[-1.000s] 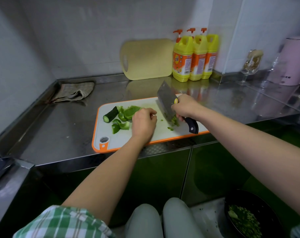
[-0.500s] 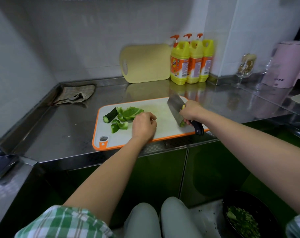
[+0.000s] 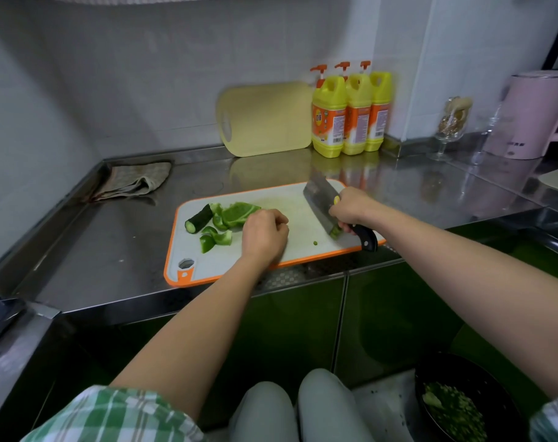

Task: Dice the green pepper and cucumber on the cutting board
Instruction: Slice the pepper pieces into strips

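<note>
Green pepper pieces [image 3: 236, 215], glossy, curved and ragged-edged, are gathered at the 9 o'clock side of the cutting board [image 3: 303, 250]. A short cucumber stub [image 3: 198, 218], dark-skinned with a pale round cut face, lies at their 9 o'clock. The left hand [image 3: 265, 232] is curled into a loose fist, rested on the white, orange-rimmed plastic board and touching the largest pepper piece at its 3 o'clock edge. The right hand [image 3: 351, 208] is wrapped around the black handle of a broad, rectangular steel cleaver [image 3: 320, 202] at the board's 3 o'clock side. A small heap of diced green [image 3: 335, 231] sits against the blade's heel. The board lies on a reflective stainless-steel worktop [image 3: 112, 244]. A crumpled cloth [image 3: 134, 183] is seen at 10 o'clock, and a pale yellow board [image 3: 265, 118] and three yellow pump bottles [image 3: 351, 113] at 12 o'clock.
</note>
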A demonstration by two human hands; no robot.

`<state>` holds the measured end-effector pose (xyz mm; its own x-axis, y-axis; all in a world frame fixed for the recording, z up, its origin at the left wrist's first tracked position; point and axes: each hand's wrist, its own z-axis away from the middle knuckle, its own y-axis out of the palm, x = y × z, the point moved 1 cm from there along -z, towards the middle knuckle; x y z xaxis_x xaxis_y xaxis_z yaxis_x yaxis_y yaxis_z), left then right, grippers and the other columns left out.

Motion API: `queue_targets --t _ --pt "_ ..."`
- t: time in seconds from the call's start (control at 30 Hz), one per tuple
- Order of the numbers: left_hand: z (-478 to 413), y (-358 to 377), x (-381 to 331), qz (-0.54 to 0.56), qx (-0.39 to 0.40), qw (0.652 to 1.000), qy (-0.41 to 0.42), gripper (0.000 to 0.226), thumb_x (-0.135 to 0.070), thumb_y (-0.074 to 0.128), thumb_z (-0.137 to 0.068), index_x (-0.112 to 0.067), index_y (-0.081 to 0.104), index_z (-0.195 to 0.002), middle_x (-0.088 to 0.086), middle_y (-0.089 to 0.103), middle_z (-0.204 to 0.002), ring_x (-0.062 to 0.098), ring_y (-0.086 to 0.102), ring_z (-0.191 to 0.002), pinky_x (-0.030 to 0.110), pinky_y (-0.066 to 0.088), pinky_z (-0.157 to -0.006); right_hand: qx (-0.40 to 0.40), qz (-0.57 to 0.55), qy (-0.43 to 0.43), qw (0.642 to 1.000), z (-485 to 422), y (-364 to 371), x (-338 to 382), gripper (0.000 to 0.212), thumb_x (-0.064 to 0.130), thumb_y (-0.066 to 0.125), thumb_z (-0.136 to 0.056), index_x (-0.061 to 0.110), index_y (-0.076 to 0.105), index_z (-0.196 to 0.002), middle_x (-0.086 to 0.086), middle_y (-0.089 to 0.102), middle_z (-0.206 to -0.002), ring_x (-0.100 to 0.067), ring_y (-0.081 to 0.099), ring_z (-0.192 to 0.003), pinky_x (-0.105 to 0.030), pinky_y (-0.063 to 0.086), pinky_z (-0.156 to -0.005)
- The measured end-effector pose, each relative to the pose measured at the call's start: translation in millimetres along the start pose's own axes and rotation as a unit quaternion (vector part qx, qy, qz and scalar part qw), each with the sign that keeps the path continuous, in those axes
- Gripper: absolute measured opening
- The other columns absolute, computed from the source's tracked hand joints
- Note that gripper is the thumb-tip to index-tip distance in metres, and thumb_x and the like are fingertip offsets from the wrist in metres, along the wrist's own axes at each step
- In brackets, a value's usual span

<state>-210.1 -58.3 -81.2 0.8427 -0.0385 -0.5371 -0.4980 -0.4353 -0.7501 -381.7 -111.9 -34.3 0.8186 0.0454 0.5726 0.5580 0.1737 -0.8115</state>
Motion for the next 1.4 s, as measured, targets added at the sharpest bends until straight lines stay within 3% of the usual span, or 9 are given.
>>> queue_targets --t 0.07,0.23,0.4,0.53,0.67,0.83,1.0,1.23,1.4 --pt "-2.4 1.4 -1.8 0.003 0.003 1.0 0.006 0.019 -0.014 0.059 -0.088 -0.013 0.075 -0.097 0.005 0.073 -0.097 0.024 0.063 -0.093 0.03 0.046 -0.079 0.002 -0.034 -0.003 0.999 -2.7 -5.0 -5.3 0.017 0.001 0.048 -0.088 0.001 0.057 -0.074 -0.017 0.06 -0.066 -0.028 0.055 -0.056 -0.029 0.046 -0.05" --pt "-12.3 5.7 -12.6 0.017 0.028 0.999 0.035 0.019 -0.014 0.06 -0.085 -0.017 0.076 -0.093 0.004 0.072 -0.09 0.023 0.063 -0.087 0.029 0.045 -0.075 -0.017 -0.254 -0.026 0.967 -6.1 -15.3 -8.8 0.027 0.009 0.049 -0.096 0.008 0.047 -0.069 -0.009 0.047 -0.056 -0.018 0.043 -0.042 -0.021 0.036 -0.038" --pt "-26.6 13.3 -26.2 0.002 0.084 0.989 0.123 0.023 -0.013 0.062 -0.083 -0.025 0.074 -0.098 0.0 0.061 -0.093 0.021 0.055 -0.095 0.03 0.041 -0.076 -0.039 -0.36 0.004 0.932 -11.3 -31.1 -16.6 0.028 0.009 0.048 -0.098 0.011 0.045 -0.07 -0.006 0.043 -0.058 -0.006 0.039 -0.028 -0.012 0.032 -0.033" --pt "-33.9 21.9 -39.0 -0.046 0.144 0.961 0.23 0.027 -0.014 0.066 -0.085 -0.026 0.072 -0.109 0.005 0.055 -0.102 0.025 0.049 -0.103 0.034 0.039 -0.082 -0.037 -0.389 0.034 0.92 -14.5 -30.5 -28.5 0.027 0.01 0.047 -0.099 0.011 0.046 -0.071 -0.005 0.043 -0.059 -0.006 0.039 -0.03 -0.012 0.032 -0.033" --pt "-42.0 28.5 -51.7 -0.136 0.143 0.931 0.307 0.034 -0.013 0.067 -0.085 -0.026 0.07 -0.115 0.007 0.055 -0.11 0.028 0.049 -0.106 0.035 0.036 -0.08 -0.045 -0.4 0.056 0.914 -18.5 -32.0 -37.7 0.026 0.011 0.048 -0.098 0.011 0.047 -0.072 -0.005 0.044 -0.058 -0.009 0.04 -0.036 -0.013 0.033 -0.033" --pt "-46.3 33.9 -62.2 -0.204 0.1 0.897 0.38 0.017 -0.013 0.074 -0.077 -0.021 0.075 -0.093 0.012 0.059 -0.097 0.033 0.054 -0.091 0.038 0.037 -0.068 -0.039 -0.412 0.063 0.908 -20.4 -33.7 -40.8 0.023 0.011 0.047 -0.098 0.011 0.049 -0.076 -0.003 0.043 -0.059 -0.007 0.039 -0.033 -0.014 0.033 -0.034" --pt "-50.1 36.7 -60.3 -0.214 0.093 0.882 0.409 0.013 -0.02 0.072 -0.079 -0.022 0.073 -0.092 0.011 0.058 -0.096 0.033 0.054 -0.09 0.038 0.036 -0.067 -0.031 -0.413 0.065 0.908 -21.0 -32.2 -41.7 0.026 0.012 0.047 -0.099 0.012 0.047 -0.073 -0.003 0.043 -0.058 -0.005 0.039 -0.031 -0.013 0.033 -0.033" --pt "-52.0 39.1 -48.6 -0.181 0.087 0.899 0.39 0.015 -0.014 0.067 -0.084 -0.015 0.07 -0.099 0.012 0.058 -0.101 0.033 0.052 -0.092 0.042 0.041 -0.071 -0.039 -0.406 0.061 0.911 -20.1 -31.1 -41.9 0.026 0.012 0.047 -0.099 0.012 0.048 -0.073 -0.003 0.044 -0.058 -0.007 0.039 -0.036 -0.013 0.034 -0.034" --pt "-56.6 40.0 -55.9 -0.201 0.094 0.872 0.436 0.015 -0.015 0.073 -0.078 -0.02 0.074 -0.092 0.01 0.06 -0.094 0.033 0.055 -0.089 0.039 0.04 -0.068 -0.035 -0.413 0.069 0.907 -21.0 -31.6 -41.8 0.025 0.013 0.047 -0.099 0.012 0.048 -0.074 -0.002 0.044 -0.057 -0.005 0.039 -0.032 -0.014 0.034 -0.034"
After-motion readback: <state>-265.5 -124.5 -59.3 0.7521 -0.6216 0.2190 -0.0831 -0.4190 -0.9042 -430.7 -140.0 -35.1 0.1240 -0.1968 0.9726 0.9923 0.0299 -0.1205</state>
